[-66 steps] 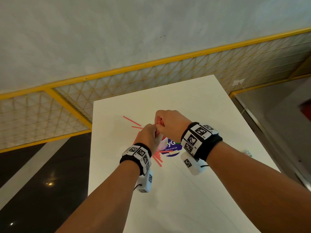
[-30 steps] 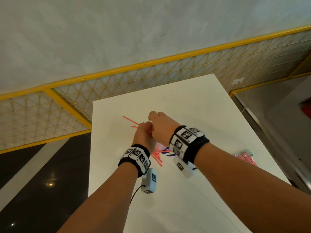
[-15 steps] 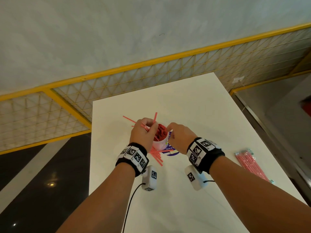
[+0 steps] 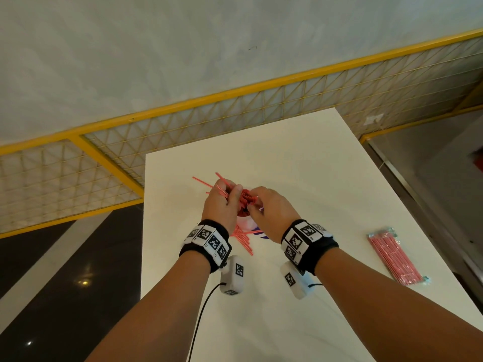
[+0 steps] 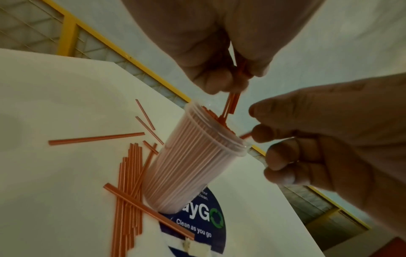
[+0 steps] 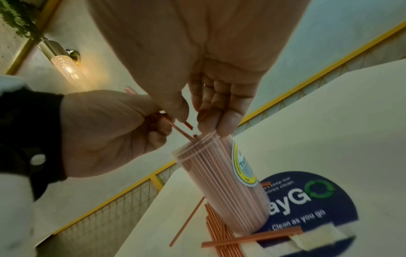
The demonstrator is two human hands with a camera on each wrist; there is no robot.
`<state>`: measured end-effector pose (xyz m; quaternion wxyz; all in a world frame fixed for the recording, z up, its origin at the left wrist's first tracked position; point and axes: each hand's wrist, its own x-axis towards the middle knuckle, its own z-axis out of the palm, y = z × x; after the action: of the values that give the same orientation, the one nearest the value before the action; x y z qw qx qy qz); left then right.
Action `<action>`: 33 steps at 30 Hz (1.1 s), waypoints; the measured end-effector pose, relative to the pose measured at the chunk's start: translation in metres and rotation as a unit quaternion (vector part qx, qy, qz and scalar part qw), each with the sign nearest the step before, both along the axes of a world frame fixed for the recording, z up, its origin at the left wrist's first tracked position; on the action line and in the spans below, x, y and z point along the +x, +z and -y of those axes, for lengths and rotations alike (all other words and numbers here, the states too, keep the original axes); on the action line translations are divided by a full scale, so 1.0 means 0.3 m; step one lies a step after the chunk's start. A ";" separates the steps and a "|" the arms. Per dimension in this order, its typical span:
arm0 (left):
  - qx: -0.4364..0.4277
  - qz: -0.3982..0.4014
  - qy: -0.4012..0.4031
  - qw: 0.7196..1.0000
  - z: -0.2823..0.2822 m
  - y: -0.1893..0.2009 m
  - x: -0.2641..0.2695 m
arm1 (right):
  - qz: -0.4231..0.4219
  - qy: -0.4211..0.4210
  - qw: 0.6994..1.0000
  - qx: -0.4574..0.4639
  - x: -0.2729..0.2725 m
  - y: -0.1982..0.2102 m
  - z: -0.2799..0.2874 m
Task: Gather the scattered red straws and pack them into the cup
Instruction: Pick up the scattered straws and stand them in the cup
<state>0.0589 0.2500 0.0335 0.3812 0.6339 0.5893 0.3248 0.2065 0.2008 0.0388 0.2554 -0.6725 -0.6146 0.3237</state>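
A clear plastic cup (image 4: 244, 223) (image 5: 191, 160) (image 6: 224, 182) stands on the white table, packed with upright red straws (image 4: 244, 199). My left hand (image 4: 230, 194) (image 5: 237, 81) (image 6: 162, 125) pinches a few red straws (image 4: 218, 186) (image 5: 231, 104), with their lower ends at the cup's mouth. From the right, my right hand (image 4: 254, 202) (image 5: 257, 133) (image 6: 197, 121) reaches over the rim and pinches the end of one straw (image 6: 188, 124) between thumb and fingers. Loose straws (image 4: 244, 241) (image 5: 129, 173) (image 6: 219, 231) lie at the cup's foot.
A sealed pack of red straws (image 4: 394, 257) lies near the table's right edge (image 4: 407, 212). A blue round sticker (image 5: 204, 217) (image 6: 307, 200) is under the cup. Two more straws (image 4: 202, 182) lie beyond my left hand. A yellow mesh railing (image 4: 235, 118) runs behind the table.
My right hand has come off the left hand, swung to the cup's right side and risen to the rim. The straws in my left hand now lean far-left.
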 end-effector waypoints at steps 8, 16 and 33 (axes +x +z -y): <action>0.000 -0.134 -0.088 0.987 -0.022 -0.045 -0.007 | 0.028 0.015 0.999 -0.003 0.020 0.011 -0.018; -0.004 -0.104 -0.014 0.994 0.001 -0.017 -0.023 | 0.038 0.042 0.998 -0.005 0.017 -0.053 0.088; 0.026 -0.046 0.054 0.997 0.146 -0.028 -0.198 | 0.217 0.163 0.962 -0.015 -0.219 -0.354 0.124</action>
<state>-0.0006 0.2062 0.0252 0.3194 0.6249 0.6309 0.3308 0.1408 0.1635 -0.0675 0.0491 -0.6208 -0.7520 0.2161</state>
